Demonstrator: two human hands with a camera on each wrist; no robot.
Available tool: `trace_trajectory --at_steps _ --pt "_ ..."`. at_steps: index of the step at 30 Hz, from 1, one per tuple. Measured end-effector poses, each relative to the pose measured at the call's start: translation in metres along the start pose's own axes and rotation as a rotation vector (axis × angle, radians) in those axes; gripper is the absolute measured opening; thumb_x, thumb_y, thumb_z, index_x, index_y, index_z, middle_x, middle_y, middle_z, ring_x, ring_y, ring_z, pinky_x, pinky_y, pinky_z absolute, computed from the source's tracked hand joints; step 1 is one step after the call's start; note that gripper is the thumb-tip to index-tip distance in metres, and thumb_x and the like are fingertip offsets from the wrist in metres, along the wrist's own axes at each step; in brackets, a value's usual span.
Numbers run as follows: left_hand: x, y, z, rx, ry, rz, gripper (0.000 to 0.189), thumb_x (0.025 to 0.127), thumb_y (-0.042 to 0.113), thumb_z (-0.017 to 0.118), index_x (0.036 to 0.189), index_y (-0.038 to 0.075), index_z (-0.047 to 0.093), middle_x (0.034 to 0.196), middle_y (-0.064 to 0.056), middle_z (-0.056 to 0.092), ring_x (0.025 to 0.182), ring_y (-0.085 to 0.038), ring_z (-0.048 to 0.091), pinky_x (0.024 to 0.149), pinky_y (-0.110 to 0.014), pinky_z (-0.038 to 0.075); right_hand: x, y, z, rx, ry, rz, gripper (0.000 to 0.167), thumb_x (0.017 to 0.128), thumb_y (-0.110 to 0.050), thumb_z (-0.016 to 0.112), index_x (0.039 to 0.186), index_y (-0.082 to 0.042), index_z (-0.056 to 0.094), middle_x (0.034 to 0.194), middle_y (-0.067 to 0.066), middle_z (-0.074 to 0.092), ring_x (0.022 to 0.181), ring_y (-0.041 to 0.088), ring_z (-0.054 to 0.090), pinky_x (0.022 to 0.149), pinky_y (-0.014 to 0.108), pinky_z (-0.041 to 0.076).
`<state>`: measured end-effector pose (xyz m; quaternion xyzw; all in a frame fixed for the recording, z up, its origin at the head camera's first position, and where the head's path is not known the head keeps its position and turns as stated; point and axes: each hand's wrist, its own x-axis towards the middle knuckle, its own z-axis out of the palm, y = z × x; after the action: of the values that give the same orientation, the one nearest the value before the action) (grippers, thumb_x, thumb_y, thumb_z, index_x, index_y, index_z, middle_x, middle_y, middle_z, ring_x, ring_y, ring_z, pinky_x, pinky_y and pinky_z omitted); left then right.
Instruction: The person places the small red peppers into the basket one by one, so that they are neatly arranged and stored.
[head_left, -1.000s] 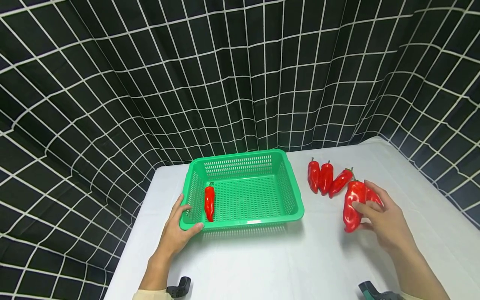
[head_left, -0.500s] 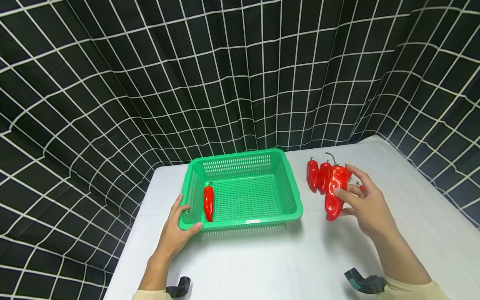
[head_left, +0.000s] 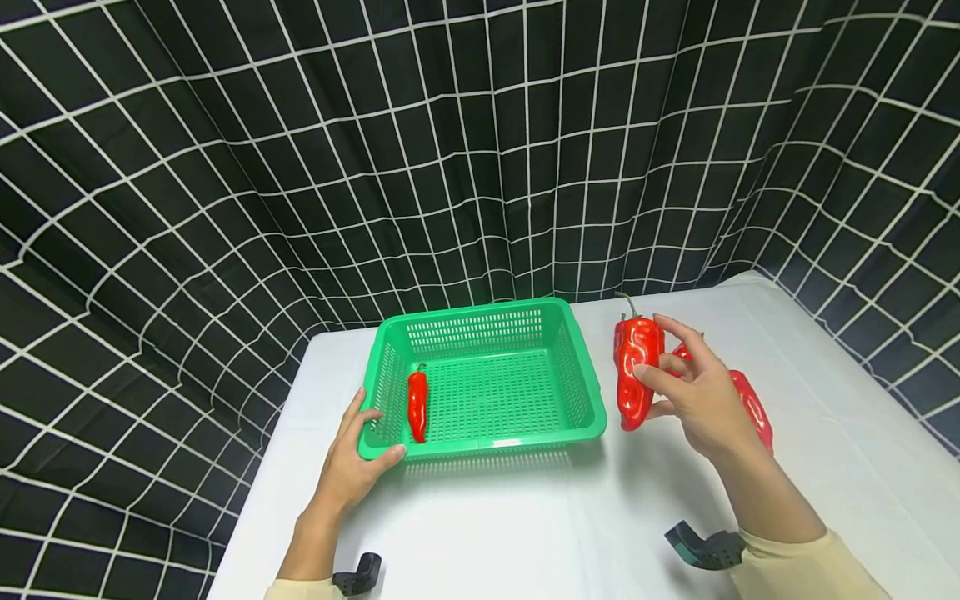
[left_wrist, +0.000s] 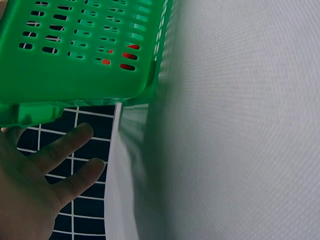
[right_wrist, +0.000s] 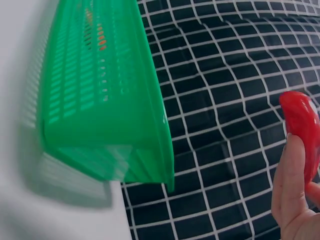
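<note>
- The right hand (head_left: 701,396) shifts left since half a second ago, bringing a red pepper (head_left: 632,402) closer to the green basket (head_left: 495,446), which stays put.
- The held pepper hangs stem up above the white cloth (head_left: 525,533), just right of the basket, whose right wall stands between it and a second pepper (head_left: 417,407) lying along the left side inside.
- More peppers (head_left: 752,408) lie on the cloth, partly hidden behind the held one and the right hand.
- A black curtain (head_left: 450,167) with a white grid rises behind.
- The right hand reaches in from the right, clamped on the pepper, thumb in front, fingers on the far side.
- The left hand (head_left: 352,467) grips the basket's near left corner, thumb over the front rim; in the left wrist view two fingers extend, spread apart, outside it.
</note>
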<state>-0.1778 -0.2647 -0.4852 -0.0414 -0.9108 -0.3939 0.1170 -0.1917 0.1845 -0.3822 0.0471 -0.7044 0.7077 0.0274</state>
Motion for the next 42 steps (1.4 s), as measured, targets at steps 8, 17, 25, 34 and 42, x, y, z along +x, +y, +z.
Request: trace_trajectory --at_steps 8,17,25,34,42 --pt "0.001 -0.003 0.0 0.004 -0.011 -0.002 0.061 0.076 0.037 0.08 0.126 0.012 0.055 0.159 0.005 0.016 0.141 -0.036 0.021 0.1 -0.063 0.03 0.009 -0.005 0.017 0.031 -0.056 -0.018 0.069 0.092 -0.011 0.067 0.15 -0.019 0.031 0.119 0.022 0.045 0.101 0.025 0.057 0.064 0.045 0.056" --pt "0.002 -0.002 0.001 -0.007 -0.008 0.005 0.06 0.076 0.034 0.08 0.125 0.011 0.055 0.159 0.002 0.016 0.141 -0.036 0.021 0.101 -0.062 0.029 0.021 -0.003 0.037 0.005 -0.09 -0.032 0.072 0.091 -0.012 0.068 0.151 -0.02 0.029 0.117 0.023 0.048 0.104 0.03 0.055 0.063 0.047 0.055" --pt "0.002 -0.001 0.001 0.002 -0.007 0.006 0.062 0.076 0.035 0.08 0.126 0.01 0.055 0.159 0.001 0.017 0.141 -0.037 0.022 0.101 -0.062 0.029 0.031 -0.005 0.055 0.024 -0.115 0.006 0.073 0.09 -0.013 0.069 0.151 -0.022 0.03 0.107 0.025 0.05 0.1 0.032 0.058 0.064 0.047 0.055" --pt "0.001 -0.002 -0.001 0.016 -0.007 -0.011 0.062 0.076 0.038 0.08 0.126 0.013 0.054 0.159 0.003 0.016 0.141 -0.035 0.021 0.1 -0.062 0.031 0.05 0.0 0.078 0.077 -0.14 0.062 0.071 0.089 -0.012 0.07 0.148 -0.022 0.033 0.109 0.024 0.054 0.097 0.036 0.062 0.064 0.048 0.055" --pt "0.001 -0.001 0.0 0.008 -0.012 -0.005 0.062 0.076 0.037 0.079 0.127 0.012 0.054 0.159 0.002 0.016 0.141 -0.035 0.021 0.101 -0.062 0.03 0.063 0.006 0.097 0.099 -0.173 0.082 0.068 0.088 -0.009 0.068 0.146 -0.026 0.035 0.102 0.025 0.056 0.09 0.038 0.064 0.061 0.049 0.055"
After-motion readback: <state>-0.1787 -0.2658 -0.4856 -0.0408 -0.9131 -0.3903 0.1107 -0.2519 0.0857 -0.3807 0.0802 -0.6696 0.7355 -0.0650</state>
